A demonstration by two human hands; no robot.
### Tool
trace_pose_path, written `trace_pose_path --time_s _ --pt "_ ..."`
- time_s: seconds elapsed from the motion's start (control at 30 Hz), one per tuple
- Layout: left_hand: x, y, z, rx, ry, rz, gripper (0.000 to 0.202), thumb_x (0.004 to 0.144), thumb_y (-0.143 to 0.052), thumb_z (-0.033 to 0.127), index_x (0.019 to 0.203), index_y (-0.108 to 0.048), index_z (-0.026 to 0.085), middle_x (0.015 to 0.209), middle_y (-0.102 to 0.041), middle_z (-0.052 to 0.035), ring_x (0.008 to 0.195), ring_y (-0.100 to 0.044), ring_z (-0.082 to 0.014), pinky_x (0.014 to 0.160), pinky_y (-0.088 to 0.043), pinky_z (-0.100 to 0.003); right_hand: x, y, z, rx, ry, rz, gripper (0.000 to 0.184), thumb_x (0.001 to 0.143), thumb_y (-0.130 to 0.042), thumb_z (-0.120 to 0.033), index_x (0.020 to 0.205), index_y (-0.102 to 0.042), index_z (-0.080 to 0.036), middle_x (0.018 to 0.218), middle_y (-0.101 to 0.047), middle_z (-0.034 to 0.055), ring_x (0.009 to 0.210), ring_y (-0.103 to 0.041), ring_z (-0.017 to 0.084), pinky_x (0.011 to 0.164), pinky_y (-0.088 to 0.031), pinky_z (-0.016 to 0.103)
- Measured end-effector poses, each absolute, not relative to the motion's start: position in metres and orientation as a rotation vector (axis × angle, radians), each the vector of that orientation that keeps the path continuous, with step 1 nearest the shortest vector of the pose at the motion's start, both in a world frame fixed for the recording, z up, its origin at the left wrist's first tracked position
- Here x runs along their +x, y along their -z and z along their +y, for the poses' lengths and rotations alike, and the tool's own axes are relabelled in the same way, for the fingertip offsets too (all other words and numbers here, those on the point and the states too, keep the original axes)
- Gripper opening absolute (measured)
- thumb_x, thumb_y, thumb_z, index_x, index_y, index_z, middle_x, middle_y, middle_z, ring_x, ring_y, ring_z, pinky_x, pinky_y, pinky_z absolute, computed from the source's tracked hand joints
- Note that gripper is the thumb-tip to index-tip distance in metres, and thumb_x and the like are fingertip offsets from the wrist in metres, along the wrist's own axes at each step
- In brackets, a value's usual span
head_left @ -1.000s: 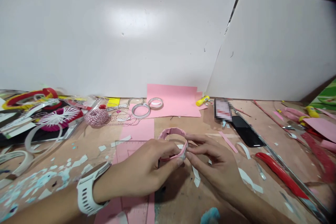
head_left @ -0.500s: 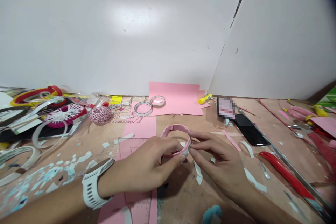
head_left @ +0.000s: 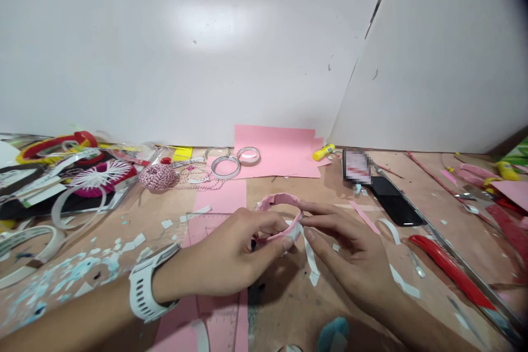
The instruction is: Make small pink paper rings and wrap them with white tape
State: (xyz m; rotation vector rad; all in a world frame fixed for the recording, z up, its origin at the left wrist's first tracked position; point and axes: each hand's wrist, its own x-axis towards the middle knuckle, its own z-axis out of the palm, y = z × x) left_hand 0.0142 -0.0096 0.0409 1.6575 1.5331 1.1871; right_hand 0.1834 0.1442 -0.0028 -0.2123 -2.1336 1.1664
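Note:
A pink paper-covered ring [head_left: 280, 198] stands between my hands above the table. My left hand [head_left: 235, 253], with a white watch [head_left: 150, 286] on its wrist, is closed on the ring's near left side, its thumb pressing on a whitish patch of the band. At the ring's right edge, the fingertips of my right hand [head_left: 350, 253] are drawn together on the band. A narrow white strip [head_left: 310, 258] hangs down from that edge beside my right thumb. Whether the fingertips also pinch the strip is hard to make out.
A clear ruler [head_left: 218, 313] lies on pink paper under my left forearm. Behind are tape rolls [head_left: 225, 167], twine [head_left: 159, 177], pink sheets [head_left: 276, 148] and a glue stick [head_left: 324, 152]. On the right lie a phone [head_left: 396, 201] and a red-handled cutter [head_left: 449, 269]. Paper scraps are scattered about.
The ring has shifted slightly right with both hands still on it. More of the hanging white strip shows beside my right thumb. The view has moved a little.

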Motion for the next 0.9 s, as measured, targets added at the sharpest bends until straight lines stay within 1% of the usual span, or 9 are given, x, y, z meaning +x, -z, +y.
trace_pose_path --time_s 0.1,0.2,0.33,0.43,0.6,0.7,0.83,0.9 --pt "0.0133 -0.0398 -0.0107 1.606 -1.168 1.561 0.020 0.106 -0.052 0.028 0.102 -0.069 0.018 0.089 -0.070 0.0018 0.076 -0.055 -0.0077 0.072 -0.045 -0.020 0.1845 0.0013 0.1433 -0.187 -1.149 -2.154 0.025 0.095 -0.067 -0.020 0.112 -0.077 -0.036 0.133 -0.072 0.0033 0.126 -0.066 0.024 0.105 -0.056 0.042" --pt "0.0124 -0.0382 -0.0118 1.549 -1.128 1.612 0.023 0.106 -0.052 0.033 0.101 -0.069 0.019 0.086 -0.070 0.0027 0.077 -0.058 -0.0088 0.073 -0.046 -0.022 0.1837 -0.0003 0.1419 -0.131 -1.067 -2.161 0.029 0.094 -0.068 -0.016 0.115 -0.076 -0.035 0.136 -0.071 0.0028 0.126 -0.067 0.022 0.105 -0.057 0.039" --pt "0.0128 -0.0395 -0.0127 1.571 -1.079 1.642 0.023 0.106 -0.051 0.036 0.105 -0.069 0.022 0.089 -0.071 0.0027 0.079 -0.059 -0.0103 0.072 -0.045 -0.023 0.1805 -0.0024 0.1407 -0.114 -0.923 -2.157 0.028 0.089 -0.073 -0.012 0.108 -0.078 -0.032 0.128 -0.074 0.0040 0.116 -0.072 0.021 0.099 -0.060 0.036" --pt "0.0135 -0.0412 -0.0129 1.595 -1.060 1.661 0.023 0.106 -0.050 0.036 0.105 -0.069 0.022 0.090 -0.071 0.0024 0.081 -0.059 -0.0112 0.072 -0.045 -0.024 0.1789 -0.0049 0.1403 -0.107 -0.885 -2.150 0.025 0.087 -0.075 -0.012 0.104 -0.079 -0.029 0.123 -0.076 0.0049 0.109 -0.074 0.021 0.094 -0.063 0.034" --pt "0.0142 -0.0402 -0.0129 1.632 -1.081 1.638 0.021 0.106 -0.050 0.032 0.106 -0.069 0.022 0.092 -0.071 0.0028 0.082 -0.060 -0.0105 0.076 -0.045 -0.024 0.1786 -0.0068 0.1409 -0.090 -0.885 -2.140 0.021 0.087 -0.075 -0.012 0.101 -0.080 -0.027 0.120 -0.077 0.0060 0.107 -0.075 0.020 0.094 -0.063 0.031" --pt "0.0140 -0.0391 -0.0126 1.623 -1.092 1.609 0.021 0.106 -0.050 0.031 0.106 -0.069 0.021 0.091 -0.071 0.0023 0.081 -0.060 -0.0104 0.076 -0.046 -0.023 0.1792 -0.0053 0.1422 -0.085 -0.912 -2.140 0.022 0.087 -0.075 -0.013 0.101 -0.080 -0.028 0.120 -0.077 0.0059 0.109 -0.075 0.021 0.093 -0.064 0.033" --pt "0.0128 -0.0400 -0.0119 1.601 -1.134 1.576 0.021 0.105 -0.052 0.031 0.105 -0.070 0.019 0.091 -0.071 0.0016 0.080 -0.059 -0.0096 0.075 -0.047 -0.021 0.1799 -0.0039 0.1439 -0.100 -0.957 -2.143 0.024 0.087 -0.075 -0.013 0.103 -0.079 -0.031 0.122 -0.077 0.0054 0.111 -0.075 0.023 0.094 -0.065 0.038" --pt "0.0123 -0.0412 -0.0115 1.590 -1.159 1.546 0.020 0.105 -0.052 0.030 0.104 -0.070 0.019 0.090 -0.070 0.0019 0.079 -0.058 -0.0086 0.075 -0.047 -0.020 0.1801 -0.0040 0.1443 -0.108 -0.962 -2.150 0.024 0.088 -0.074 -0.014 0.103 -0.079 -0.031 0.122 -0.077 0.0049 0.111 -0.074 0.023 0.094 -0.064 0.039"
